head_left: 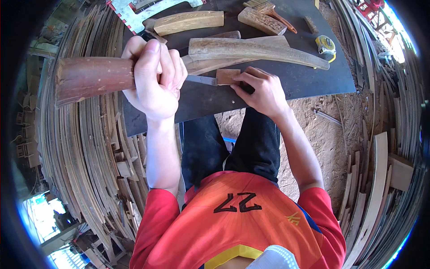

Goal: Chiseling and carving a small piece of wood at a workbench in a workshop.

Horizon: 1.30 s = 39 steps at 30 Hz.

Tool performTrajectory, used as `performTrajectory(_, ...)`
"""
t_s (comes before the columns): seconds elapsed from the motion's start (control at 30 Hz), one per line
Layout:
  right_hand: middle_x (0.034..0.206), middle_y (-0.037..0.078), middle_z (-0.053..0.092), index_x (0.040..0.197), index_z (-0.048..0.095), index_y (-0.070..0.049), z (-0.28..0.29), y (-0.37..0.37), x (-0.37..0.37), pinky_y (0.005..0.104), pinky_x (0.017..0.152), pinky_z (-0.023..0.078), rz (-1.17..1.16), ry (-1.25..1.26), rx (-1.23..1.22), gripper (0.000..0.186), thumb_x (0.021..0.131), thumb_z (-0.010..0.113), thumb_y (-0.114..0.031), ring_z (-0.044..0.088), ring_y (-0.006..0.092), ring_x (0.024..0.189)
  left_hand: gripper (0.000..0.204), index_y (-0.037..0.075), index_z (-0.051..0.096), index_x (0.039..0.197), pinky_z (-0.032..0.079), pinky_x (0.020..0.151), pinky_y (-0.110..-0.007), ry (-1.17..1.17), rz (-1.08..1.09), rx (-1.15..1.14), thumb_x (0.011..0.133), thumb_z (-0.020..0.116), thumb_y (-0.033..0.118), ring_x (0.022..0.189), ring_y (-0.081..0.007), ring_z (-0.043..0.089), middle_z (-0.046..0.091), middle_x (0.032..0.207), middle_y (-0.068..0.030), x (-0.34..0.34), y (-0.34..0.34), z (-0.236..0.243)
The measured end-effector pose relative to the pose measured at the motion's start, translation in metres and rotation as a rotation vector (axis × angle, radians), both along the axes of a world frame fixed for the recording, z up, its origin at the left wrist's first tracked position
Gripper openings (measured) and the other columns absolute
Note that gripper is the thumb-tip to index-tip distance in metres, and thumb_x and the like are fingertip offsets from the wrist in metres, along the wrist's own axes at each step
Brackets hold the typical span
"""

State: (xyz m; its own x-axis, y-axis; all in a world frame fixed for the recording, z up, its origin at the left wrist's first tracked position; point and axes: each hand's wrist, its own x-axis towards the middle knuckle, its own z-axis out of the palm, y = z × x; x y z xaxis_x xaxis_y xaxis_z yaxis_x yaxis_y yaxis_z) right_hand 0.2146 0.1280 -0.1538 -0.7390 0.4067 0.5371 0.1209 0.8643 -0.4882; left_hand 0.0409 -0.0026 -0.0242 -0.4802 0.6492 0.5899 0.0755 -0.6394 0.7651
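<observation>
My left hand (154,78) is closed round a chisel with a thick reddish-brown wooden handle (94,80), which juts out to the left. From the other side of the fist its narrow metal blade (201,80) reaches right, to the left end of a small wooden block (227,76). The block lies on the dark tabletop (304,83) near its front edge. My right hand (262,89) pinches the block's right end between thumb and fingers. Just beyond both hands lies a long curved piece of wood (260,51), resting over a flatter board (206,66).
Farther back lie another curved wood piece (190,22), a wooden block (262,21) and a brush (282,20). A yellow tape measure (325,45) sits at the right. A white and red plastic piece (130,15) stands far left. Stacked wood strips (85,121) flank the table.
</observation>
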Motion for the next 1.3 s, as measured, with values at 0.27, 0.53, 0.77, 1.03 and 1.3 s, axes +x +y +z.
performTrajectory(0.27,0.085,0.008,0.067,0.096,0.073,-0.008,-0.0041,-0.0001,0.0007,0.0383,0.069,0.059,-0.014,-0.011,-0.014,0.016,0.085,0.078,-0.017,0.071,0.0291,0.076,0.03,0.016,0.036,0.074,0.025,0.037,-0.026,-0.012,-0.02,-0.007,0.102,0.045,0.02,0.035,-0.0097,0.023,0.032,0.046,0.0021,0.003,-0.0003,-0.0012)
performTrajectory(0.53,0.09,0.008,0.069,0.093,0.07,-0.009,-0.0017,-0.0009,0.0018,0.0401,0.075,0.06,-0.014,-0.048,-0.036,0.015,0.084,0.077,-0.02,0.072,0.0299,0.087,0.028,0.014,0.037,0.076,0.026,0.035,-0.024,-0.025,-0.05,0.019,0.101,0.046,0.013,0.035,-0.0092,0.027,0.034,0.047,0.0015,0.0033,0.0027,0.0)
performTrajectory(0.77,0.09,0.009,0.07,0.093,0.071,-0.009,-0.0036,-0.0005,0.0005,0.0396,0.075,0.061,-0.026,-0.049,-0.03,0.015,0.085,0.076,-0.021,0.072,0.03,0.087,0.027,0.015,0.036,0.076,0.025,0.034,-0.025,-0.016,-0.039,0.016,0.101,0.046,0.013,0.034,-0.0097,0.026,0.036,0.046,0.001,0.0049,0.0032,0.0013)
performTrajectory(1.03,0.088,0.011,0.068,0.094,0.072,-0.006,-0.0039,0.001,0.0026,0.0404,0.07,0.059,-0.008,-0.016,-0.037,0.017,0.087,0.077,-0.02,0.071,0.0311,0.079,0.027,0.014,0.036,0.077,0.026,0.034,-0.024,-0.043,-0.046,0.008,0.101,0.047,0.013,0.034,-0.0094,0.027,0.035,0.046,0.0015,0.0072,0.005,0.0003)
performTrajectory(1.3,0.091,0.011,0.069,0.093,0.072,-0.006,-0.005,0.002,0.0022,0.041,0.073,0.059,-0.007,-0.017,-0.033,0.016,0.086,0.077,-0.02,0.071,0.0315,0.082,0.026,0.014,0.036,0.077,0.026,0.034,-0.024,-0.052,-0.032,0.011,0.101,0.047,0.013,0.034,-0.0095,0.027,0.035,0.046,0.0015,0.008,0.0046,0.0005)
